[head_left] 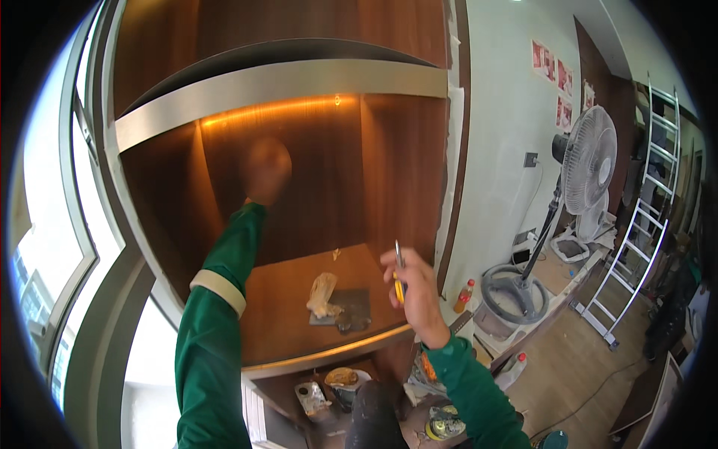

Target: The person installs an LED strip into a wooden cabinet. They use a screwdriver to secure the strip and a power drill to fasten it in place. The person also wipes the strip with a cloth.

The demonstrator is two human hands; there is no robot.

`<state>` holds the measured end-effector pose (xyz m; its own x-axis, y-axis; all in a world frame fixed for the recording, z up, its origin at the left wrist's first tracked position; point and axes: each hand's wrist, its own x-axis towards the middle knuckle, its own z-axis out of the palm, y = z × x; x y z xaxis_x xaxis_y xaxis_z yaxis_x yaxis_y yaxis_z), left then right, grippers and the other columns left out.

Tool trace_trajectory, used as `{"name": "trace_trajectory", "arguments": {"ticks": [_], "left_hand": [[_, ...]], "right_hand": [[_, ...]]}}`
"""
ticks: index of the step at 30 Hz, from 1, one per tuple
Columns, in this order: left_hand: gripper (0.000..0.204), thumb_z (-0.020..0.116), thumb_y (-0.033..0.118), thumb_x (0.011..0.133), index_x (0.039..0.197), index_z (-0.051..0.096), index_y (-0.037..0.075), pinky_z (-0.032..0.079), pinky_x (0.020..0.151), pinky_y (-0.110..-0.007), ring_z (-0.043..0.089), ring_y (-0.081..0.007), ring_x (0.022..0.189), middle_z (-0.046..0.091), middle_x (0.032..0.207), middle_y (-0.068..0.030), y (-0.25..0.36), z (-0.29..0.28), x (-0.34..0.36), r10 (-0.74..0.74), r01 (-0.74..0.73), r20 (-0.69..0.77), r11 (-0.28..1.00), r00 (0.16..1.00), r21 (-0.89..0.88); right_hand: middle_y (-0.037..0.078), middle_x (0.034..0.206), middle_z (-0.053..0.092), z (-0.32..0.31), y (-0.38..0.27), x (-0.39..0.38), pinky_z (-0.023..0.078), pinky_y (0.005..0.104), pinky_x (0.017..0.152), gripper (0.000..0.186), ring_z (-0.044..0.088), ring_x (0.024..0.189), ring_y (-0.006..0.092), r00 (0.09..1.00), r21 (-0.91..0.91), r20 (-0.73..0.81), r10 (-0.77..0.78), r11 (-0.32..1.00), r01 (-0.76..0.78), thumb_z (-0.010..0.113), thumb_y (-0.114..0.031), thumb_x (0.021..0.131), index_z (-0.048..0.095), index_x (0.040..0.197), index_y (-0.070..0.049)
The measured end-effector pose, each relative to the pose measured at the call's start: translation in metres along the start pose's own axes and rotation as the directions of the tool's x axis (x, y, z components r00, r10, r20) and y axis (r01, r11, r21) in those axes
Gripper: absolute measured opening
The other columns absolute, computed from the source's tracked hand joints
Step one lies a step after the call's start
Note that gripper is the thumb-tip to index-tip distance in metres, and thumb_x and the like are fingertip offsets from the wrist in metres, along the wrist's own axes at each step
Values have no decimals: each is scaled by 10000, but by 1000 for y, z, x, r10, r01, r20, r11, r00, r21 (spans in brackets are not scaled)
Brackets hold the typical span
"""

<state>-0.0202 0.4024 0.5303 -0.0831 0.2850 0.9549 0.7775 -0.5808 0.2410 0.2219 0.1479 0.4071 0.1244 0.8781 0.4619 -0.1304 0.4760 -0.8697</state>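
My left hand (269,168) reaches up into a lit wooden cabinet niche (321,165), near its dark back panel. Motion smears its fingers, and whether it touches the panel I cannot tell. In front of the niche's right side, my right hand (420,292) is closed on a slim yellow-handled tool (399,288) with a narrow metal tip pointing up. On the niche's wooden shelf (277,299) lies a crumpled tan piece of plastic or paper (322,292), partly over a grey flat plate (357,301). A small tan scrap (336,254) sits farther back.
A brushed metal band (284,84) crosses above the niche. Below the shelf stand a tub (348,378) and a small tray (312,398). To the right are a drink bottle (464,295), a pedestal fan (591,161) and a leaning ladder (636,224). A window (56,262) borders the left.
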Motion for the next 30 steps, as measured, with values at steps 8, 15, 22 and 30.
{"name": "trace_trajectory", "arguments": {"ticks": [8,15,22,30], "left_hand": [[258,689,285,797,801,552,66,449,691,-377,574,-248,734,554,804,-87,-49,27,38,559,-579,154,771,815,265],[285,668,330,785,837,531,86,417,683,-357,526,-213,756,504,868,-74,-70,45,37,687,-637,47,643,725,425],[296,670,338,784,854,541,82,418,700,-362,532,-223,788,516,883,-72,-73,47,34,656,-612,48,671,753,418],[291,676,322,783,847,534,76,416,721,-368,533,-241,801,517,882,-82,-72,49,34,656,-608,26,683,754,405]], "right_hand": [[66,799,616,46,-18,175,473,280,590,288,572,632,103,886,-380,-253,-389,882,279,661,-181,894,640,1118,0],[52,819,656,68,-9,283,399,233,499,279,489,552,61,912,-97,-261,-317,948,302,678,-224,897,621,1070,-13],[42,760,635,81,-8,328,423,270,500,167,531,574,89,915,-110,-240,-323,946,305,623,-148,927,630,996,4],[56,748,645,75,6,367,343,223,405,225,446,473,55,897,-195,-263,-355,930,310,678,-236,897,619,925,-20]]}}
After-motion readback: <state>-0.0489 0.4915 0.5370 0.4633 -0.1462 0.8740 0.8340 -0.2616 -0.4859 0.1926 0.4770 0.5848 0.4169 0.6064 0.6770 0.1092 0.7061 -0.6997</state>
